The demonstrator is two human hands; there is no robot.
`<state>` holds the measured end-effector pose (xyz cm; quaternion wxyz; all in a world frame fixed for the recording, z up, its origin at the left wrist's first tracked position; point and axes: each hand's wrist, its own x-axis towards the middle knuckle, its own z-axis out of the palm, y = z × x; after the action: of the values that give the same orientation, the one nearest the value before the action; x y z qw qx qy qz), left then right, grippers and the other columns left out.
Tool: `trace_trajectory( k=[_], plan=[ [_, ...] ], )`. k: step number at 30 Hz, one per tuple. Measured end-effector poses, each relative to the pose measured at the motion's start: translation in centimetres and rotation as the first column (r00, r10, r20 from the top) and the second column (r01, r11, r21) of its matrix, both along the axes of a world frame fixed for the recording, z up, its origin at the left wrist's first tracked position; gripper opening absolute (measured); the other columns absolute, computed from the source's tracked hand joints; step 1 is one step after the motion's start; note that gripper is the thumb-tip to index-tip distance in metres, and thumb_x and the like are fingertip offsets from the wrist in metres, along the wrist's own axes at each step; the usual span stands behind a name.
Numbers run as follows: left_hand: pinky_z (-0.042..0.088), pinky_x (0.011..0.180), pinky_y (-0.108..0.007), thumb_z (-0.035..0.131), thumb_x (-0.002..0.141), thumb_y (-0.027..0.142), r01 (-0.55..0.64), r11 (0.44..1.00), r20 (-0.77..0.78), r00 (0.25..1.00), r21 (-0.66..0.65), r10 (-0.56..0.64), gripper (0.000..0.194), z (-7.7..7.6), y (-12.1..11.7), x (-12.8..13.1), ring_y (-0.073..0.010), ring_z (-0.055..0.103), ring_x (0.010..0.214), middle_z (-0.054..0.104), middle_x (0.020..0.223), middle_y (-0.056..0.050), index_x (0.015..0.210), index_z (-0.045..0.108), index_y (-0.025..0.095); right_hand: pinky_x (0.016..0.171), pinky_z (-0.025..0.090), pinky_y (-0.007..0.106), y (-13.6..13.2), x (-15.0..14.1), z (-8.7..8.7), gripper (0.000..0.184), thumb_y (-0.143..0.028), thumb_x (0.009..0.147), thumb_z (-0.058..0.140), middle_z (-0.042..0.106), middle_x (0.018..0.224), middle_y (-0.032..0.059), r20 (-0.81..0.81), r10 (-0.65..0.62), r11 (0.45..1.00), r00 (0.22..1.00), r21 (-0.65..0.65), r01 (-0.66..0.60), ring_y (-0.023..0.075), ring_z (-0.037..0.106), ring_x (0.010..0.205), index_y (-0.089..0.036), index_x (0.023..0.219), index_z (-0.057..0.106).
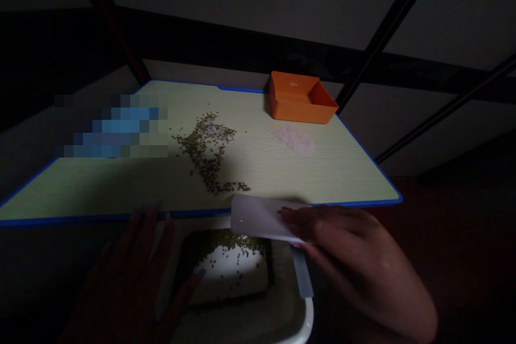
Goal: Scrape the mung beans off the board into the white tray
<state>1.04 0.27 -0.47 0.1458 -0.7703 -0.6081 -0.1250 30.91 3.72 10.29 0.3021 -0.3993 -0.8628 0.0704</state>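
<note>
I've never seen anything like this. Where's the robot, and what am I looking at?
There's no robot: one camera on a person's head looks down at their two bare hands. The right hand holds a flat, pale piece at the table's near edge. The left hand, in shadow, is spread beside a white container with small greenish grains inside; whether it grips the container is unclear. On the blue-edged table lie more dark-greenish grains, a patch of whitish grains and an orange box.
</note>
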Motion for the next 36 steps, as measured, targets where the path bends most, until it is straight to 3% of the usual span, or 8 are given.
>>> trace_trajectory(
  k=[16,30,36],
  plan=[
    [0.035,0.114,-0.062,0.04,0.08,0.052,0.008,1.0,-0.02,1.0,0.007,-0.008,0.078,-0.1,0.1,-0.2,-0.0317,0.015,0.151,0.006,0.165,-0.004,0.147,0.011,0.025,0.066,0.06,0.035,0.6,1.7,-0.6,0.022,-0.027,0.096,0.049,0.076,0.091,0.0081,0.049,-0.212,0.976,0.976,-0.031,0.214,0.0226,0.072,0.076,-0.02,0.098,0.07],
    [0.034,0.114,-0.059,0.041,0.08,0.053,0.02,0.999,-0.017,1.0,0.029,-0.02,0.078,-0.2,0.0,-0.3,-0.0308,0.016,0.15,0.011,0.164,-0.006,0.147,0.013,0.023,0.068,0.057,0.033,0.9,3.6,-1.4,0.016,-0.024,0.091,0.058,0.076,0.095,0.0049,-0.097,-0.285,0.949,0.953,-0.166,0.267,0.0215,0.072,0.08,-0.025,0.101,0.071],
    [0.035,0.112,-0.061,0.039,0.08,0.053,0.004,1.0,-0.032,0.999,0.029,-0.003,0.077,-0.3,0.1,-0.3,-0.0316,0.016,0.15,0.011,0.164,-0.007,0.147,0.014,0.022,0.067,0.057,0.032,1.0,3.7,-0.9,0.013,-0.023,0.092,0.057,0.076,0.093,0.0052,-0.074,-0.307,0.947,0.949,-0.125,0.297,0.021,0.072,0.08,-0.023,0.095,0.07]
  ],
)
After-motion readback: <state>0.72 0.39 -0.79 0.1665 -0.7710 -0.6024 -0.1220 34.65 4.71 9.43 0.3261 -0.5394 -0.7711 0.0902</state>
